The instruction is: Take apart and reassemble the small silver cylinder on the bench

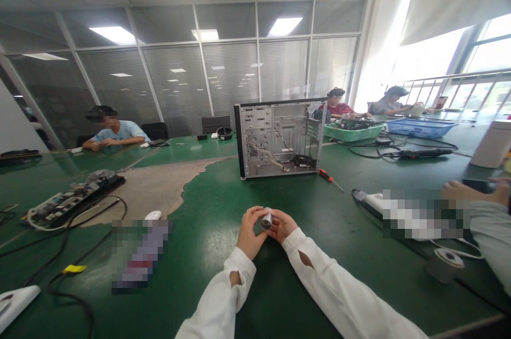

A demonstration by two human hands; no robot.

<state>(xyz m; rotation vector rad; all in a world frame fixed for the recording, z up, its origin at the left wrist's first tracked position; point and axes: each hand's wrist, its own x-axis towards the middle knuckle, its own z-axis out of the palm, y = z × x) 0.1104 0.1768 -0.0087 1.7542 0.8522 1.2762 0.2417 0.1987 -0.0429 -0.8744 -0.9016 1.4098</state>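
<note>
Between my two hands is a small silvery cylinder (266, 221), its round end turned towards me. Its exact kind is too small to make out. My left hand (251, 232) curves round its left side with thumb and fingers. On the other side, the fingers of my right hand (283, 225) press against it. Beyond my hands stands an opened computer case (281, 139), upright, with loose cables inside. A screwdriver (330, 180) with an orange and black handle lies by the case's lower right corner.
Power strips (75, 195) and black cables lie at left, near a blurred purple packet (141, 259). At right are a blurred white object (415, 216), a grey roll (445, 265) and another person's hands (475, 192). Green (353, 132) and blue baskets (421, 127) stand behind; other people sit around.
</note>
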